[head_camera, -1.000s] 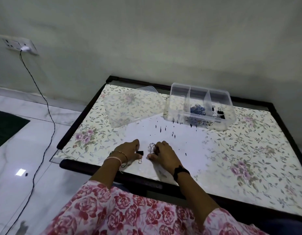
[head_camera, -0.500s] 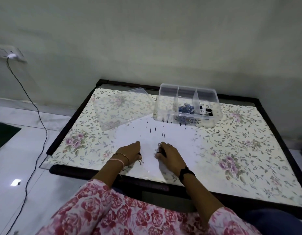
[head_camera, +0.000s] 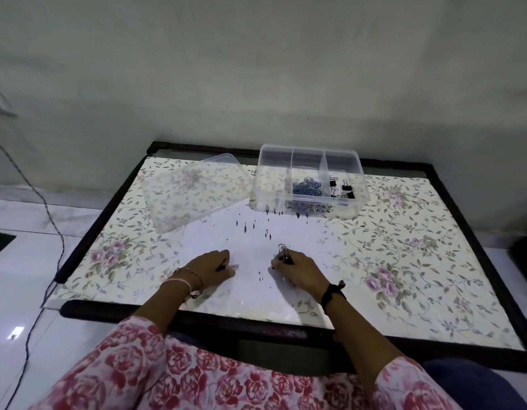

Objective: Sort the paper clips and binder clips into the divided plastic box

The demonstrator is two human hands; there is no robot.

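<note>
A clear divided plastic box [head_camera: 309, 207] stands at the back of the table. Its middle compartment holds blue paper clips [head_camera: 307, 187]; its right compartment holds black binder clips [head_camera: 345, 189]; the left one looks empty. My right hand [head_camera: 300, 269] rests on the table, fingers closed on a binder clip [head_camera: 283, 252] whose silver handles stick up. My left hand [head_camera: 213, 267] lies curled on the table to its left, with something dark and small under the fingers; what it is cannot be made out.
The box's clear lid [head_camera: 194, 192] lies tilted left of the box. The table [head_camera: 404, 261] has a floral cover and a dark raised frame. Small dark specks dot the white patch between hands and box. A cable [head_camera: 49, 220] hangs beside the table's left edge.
The two hands have drawn apart, the right one keeping the binder clip. The camera has tilted up and to the left, so the box sits lower in view.
</note>
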